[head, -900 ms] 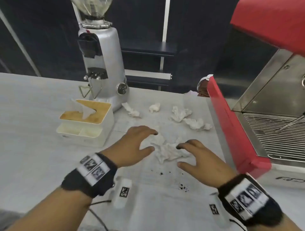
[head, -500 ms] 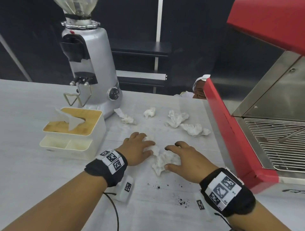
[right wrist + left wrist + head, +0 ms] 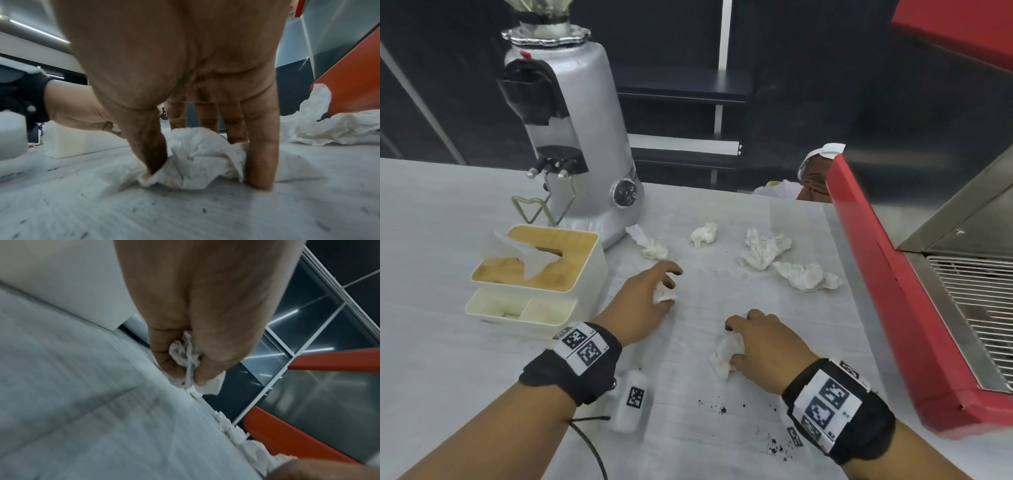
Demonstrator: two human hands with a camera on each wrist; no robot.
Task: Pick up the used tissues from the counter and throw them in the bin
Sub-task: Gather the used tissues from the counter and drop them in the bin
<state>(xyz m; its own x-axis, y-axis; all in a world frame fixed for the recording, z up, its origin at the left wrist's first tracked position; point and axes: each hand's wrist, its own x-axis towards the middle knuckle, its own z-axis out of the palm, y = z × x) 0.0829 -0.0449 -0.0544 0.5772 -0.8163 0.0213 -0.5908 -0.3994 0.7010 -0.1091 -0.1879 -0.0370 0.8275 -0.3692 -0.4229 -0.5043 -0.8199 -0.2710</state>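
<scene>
Several crumpled white tissues lie on the pale counter (image 3: 448, 342). My left hand (image 3: 667, 291) has its fingers curled round a small tissue wad (image 3: 663, 296), which also shows in the left wrist view as a tissue wad (image 3: 185, 353). My right hand (image 3: 732, 346) pinches a bigger crumpled tissue (image 3: 724, 358) between thumb and fingers; this tissue (image 3: 201, 155) still rests on the counter. Loose tissues lie farther back: one by the grinder (image 3: 652, 245), a small one (image 3: 703, 234), and two to the right (image 3: 765, 248), (image 3: 804, 275). No bin is in view.
A silver coffee grinder (image 3: 578, 137) stands at the back left, with a white tissue box with a wooden lid (image 3: 541, 274) in front of it. A red espresso machine (image 3: 893, 291) borders the right side. Coffee grounds (image 3: 722, 409) speckle the near counter. A person (image 3: 813, 178) is behind the counter.
Both hands were together on one tissue heap. Now they are apart, each holding its own tissue, the left one farther forward and the right one nearer to me.
</scene>
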